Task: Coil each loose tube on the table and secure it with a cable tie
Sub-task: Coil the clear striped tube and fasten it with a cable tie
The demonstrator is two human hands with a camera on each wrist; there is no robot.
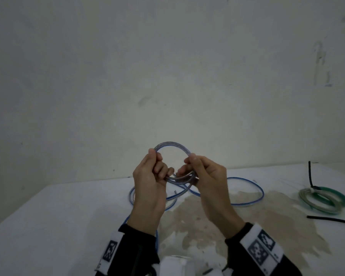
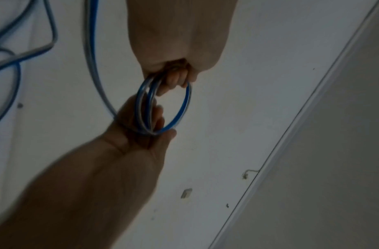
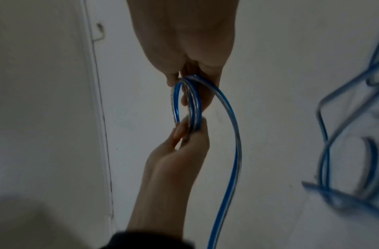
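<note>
I hold a small coil of clear tube with a blue stripe (image 1: pixel 171 145) in the air above the white table (image 1: pixel 48 226). My left hand (image 1: pixel 157 163) grips the coil's left side, fingers curled round the loops. My right hand (image 1: pixel 189 166) pinches the right side. In the left wrist view the coil (image 2: pixel 185 107) hangs between my left hand (image 2: pixel 175 79) and my right hand (image 2: pixel 154 128). The right wrist view shows the coil (image 3: pixel 176 101) with two or three turns, held by my right hand (image 3: pixel 190 80) and left hand (image 3: pixel 188 129). The loose remainder of the tube (image 1: pixel 247 196) trails onto the table.
At the right of the table lies a green and grey coil (image 1: pixel 323 200) bound by a white cable tie (image 1: pixel 315 189). A black tube (image 1: pixel 331 221) lies near it and another black length (image 1: pixel 310 174) stands up behind. A brownish stain (image 1: pixel 227 216) marks the table's middle.
</note>
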